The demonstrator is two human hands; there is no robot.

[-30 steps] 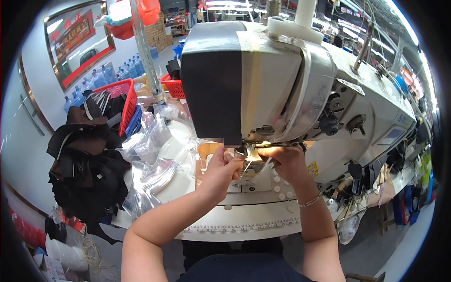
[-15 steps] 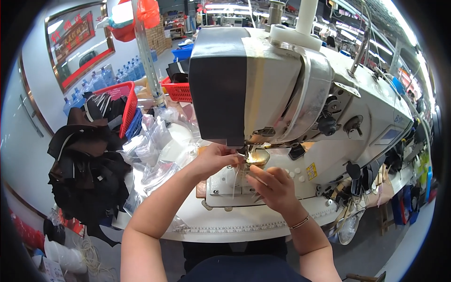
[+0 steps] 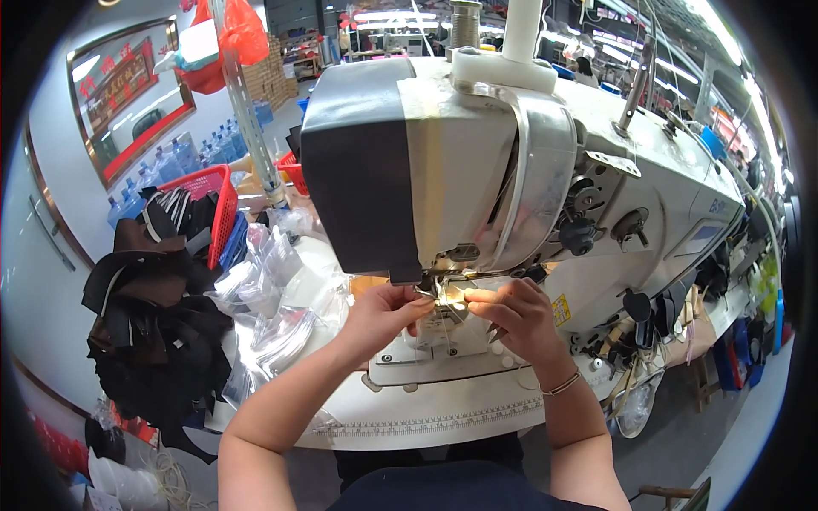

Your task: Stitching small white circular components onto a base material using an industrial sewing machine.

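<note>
Centrally, your left hand [image 3: 380, 318] and right hand [image 3: 521, 317] curl beneath the sewing machine head [image 3: 460, 170], grips unclear; white worktop [image 3: 426, 404] reaches its curved front edge, lower center.

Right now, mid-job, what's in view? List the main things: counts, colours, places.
Sewing machine: one, white and dark grey, centre
Table: one, white, under machine
Ruler strip: one, pale, table's front edge
Red baskets: two, red, back left
Plastic bags: several, clear, table's left
Scraps: many, black and brown, far left
Water jugs: many, blue, back left
Wall frame: one, brown, upper left
Left hand: one, bare, below machine's front
Right hand: one, bare, beside it
</note>
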